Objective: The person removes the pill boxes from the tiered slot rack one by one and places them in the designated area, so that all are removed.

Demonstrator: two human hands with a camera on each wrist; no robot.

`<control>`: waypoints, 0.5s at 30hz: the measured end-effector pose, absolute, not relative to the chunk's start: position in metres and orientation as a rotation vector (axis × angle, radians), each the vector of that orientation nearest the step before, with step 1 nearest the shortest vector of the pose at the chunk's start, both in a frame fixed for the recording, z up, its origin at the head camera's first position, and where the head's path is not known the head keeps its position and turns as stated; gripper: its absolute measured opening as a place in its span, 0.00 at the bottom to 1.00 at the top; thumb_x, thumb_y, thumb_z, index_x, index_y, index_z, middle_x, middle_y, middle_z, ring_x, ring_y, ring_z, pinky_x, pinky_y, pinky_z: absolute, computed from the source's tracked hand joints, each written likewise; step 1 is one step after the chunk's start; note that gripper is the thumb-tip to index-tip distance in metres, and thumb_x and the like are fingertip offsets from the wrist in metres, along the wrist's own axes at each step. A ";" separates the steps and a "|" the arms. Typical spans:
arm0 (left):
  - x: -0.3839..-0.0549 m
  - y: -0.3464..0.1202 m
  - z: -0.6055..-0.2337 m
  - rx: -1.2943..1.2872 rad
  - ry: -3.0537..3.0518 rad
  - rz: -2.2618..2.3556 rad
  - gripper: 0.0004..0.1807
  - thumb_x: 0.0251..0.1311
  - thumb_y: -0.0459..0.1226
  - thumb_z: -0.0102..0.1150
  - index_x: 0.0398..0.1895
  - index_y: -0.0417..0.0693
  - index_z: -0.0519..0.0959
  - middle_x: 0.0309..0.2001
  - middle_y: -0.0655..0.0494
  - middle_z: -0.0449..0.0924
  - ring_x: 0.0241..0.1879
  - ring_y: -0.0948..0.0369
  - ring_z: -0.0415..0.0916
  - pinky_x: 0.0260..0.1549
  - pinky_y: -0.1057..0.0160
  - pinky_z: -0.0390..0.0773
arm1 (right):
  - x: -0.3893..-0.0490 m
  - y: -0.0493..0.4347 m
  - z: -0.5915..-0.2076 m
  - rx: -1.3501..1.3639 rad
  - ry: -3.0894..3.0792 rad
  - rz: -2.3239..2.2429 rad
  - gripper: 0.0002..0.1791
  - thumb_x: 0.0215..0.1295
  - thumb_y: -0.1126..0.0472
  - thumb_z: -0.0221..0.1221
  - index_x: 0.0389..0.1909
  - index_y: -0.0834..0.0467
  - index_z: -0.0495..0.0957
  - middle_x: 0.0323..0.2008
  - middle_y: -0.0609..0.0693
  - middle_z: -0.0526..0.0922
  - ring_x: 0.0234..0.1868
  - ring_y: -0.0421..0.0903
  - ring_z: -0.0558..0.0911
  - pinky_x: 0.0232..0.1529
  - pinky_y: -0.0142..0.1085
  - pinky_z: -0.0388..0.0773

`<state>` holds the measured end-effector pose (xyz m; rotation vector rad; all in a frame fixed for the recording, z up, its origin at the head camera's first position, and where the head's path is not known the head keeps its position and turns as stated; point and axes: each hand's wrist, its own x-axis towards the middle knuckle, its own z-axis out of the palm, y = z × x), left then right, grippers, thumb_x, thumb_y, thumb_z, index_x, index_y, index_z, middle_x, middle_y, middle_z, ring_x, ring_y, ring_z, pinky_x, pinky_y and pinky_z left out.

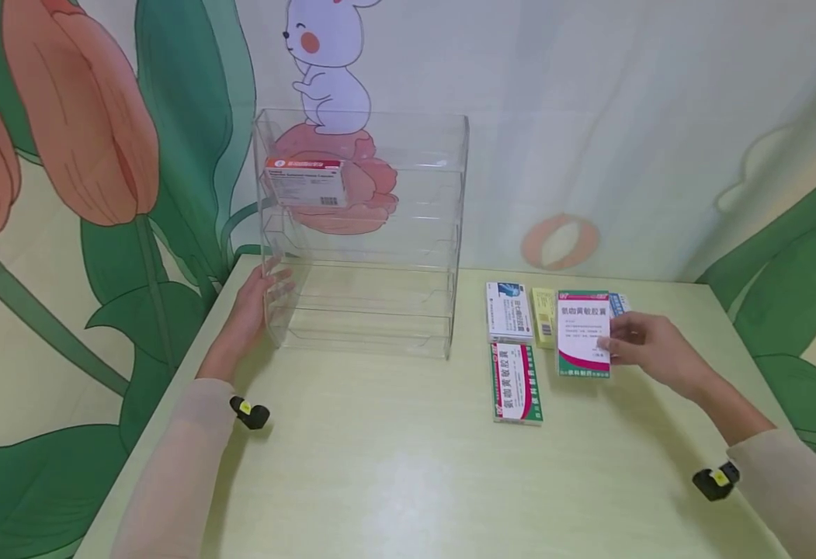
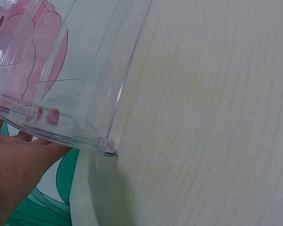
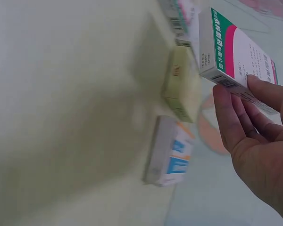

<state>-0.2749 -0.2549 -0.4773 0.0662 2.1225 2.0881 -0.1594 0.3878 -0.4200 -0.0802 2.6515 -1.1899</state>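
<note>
The left hand (image 1: 252, 299) holds the lower left side of a clear acrylic display rack (image 1: 362, 349); in the left wrist view some fingertips (image 2: 53, 116) show through the plastic. Between thumb and fingers, the right hand (image 1: 652, 349) pinches a white, green and magenta medicine box (image 1: 584, 330), raised above the table at the right. A similar medicine box (image 1: 517, 388) lies to its left, below a white and blue medicine box (image 1: 508, 310). Partly behind the held box are a yellow box (image 1: 543, 318) and another white and blue box (image 1: 619, 303). The right wrist view is blurred around them.
A red and white medicine box (image 1: 307, 185) stands at the left of an upper tier of the rack. The pale table (image 1: 380, 466) meets a curtain (image 1: 575, 140) printed with tulips and a rabbit at its back edge.
</note>
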 end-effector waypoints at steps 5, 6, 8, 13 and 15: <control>-0.274 -0.255 -0.477 0.058 2.116 2.096 0.31 0.85 0.49 0.31 0.87 0.63 0.47 0.84 0.46 0.50 0.82 0.48 0.52 0.80 0.40 0.49 | -0.149 0.392 -0.447 -0.041 2.539 -1.165 0.33 0.74 0.54 0.67 0.68 0.73 0.70 0.55 0.64 0.81 0.50 0.55 0.84 0.49 0.43 0.88; -0.274 -0.256 -0.477 0.055 2.117 2.096 0.31 0.85 0.49 0.31 0.87 0.64 0.47 0.84 0.46 0.51 0.82 0.48 0.52 0.80 0.40 0.49 | -0.148 0.392 -0.451 -0.040 2.524 -1.160 0.33 0.74 0.54 0.67 0.68 0.73 0.70 0.54 0.64 0.81 0.50 0.54 0.84 0.48 0.43 0.88; -0.274 -0.256 -0.477 0.052 2.118 2.095 0.31 0.85 0.49 0.31 0.88 0.63 0.47 0.84 0.45 0.50 0.82 0.48 0.52 0.80 0.40 0.49 | -0.145 0.393 -0.458 -0.040 2.494 -1.152 0.31 0.73 0.54 0.67 0.66 0.72 0.73 0.52 0.62 0.81 0.49 0.54 0.83 0.47 0.42 0.88; -0.274 -0.256 -0.477 0.059 2.117 2.094 0.32 0.86 0.49 0.30 0.88 0.62 0.46 0.84 0.45 0.51 0.82 0.48 0.52 0.79 0.40 0.49 | -0.141 0.395 -0.467 -0.043 2.418 -1.183 0.24 0.74 0.56 0.67 0.59 0.70 0.77 0.50 0.60 0.82 0.46 0.53 0.83 0.47 0.42 0.88; -0.274 -0.256 -0.476 0.061 2.113 2.097 0.32 0.86 0.49 0.31 0.88 0.63 0.46 0.84 0.46 0.51 0.82 0.48 0.52 0.79 0.40 0.50 | -0.140 0.394 -0.469 -0.029 2.391 -1.192 0.24 0.74 0.56 0.67 0.59 0.71 0.77 0.49 0.60 0.83 0.45 0.53 0.84 0.46 0.42 0.88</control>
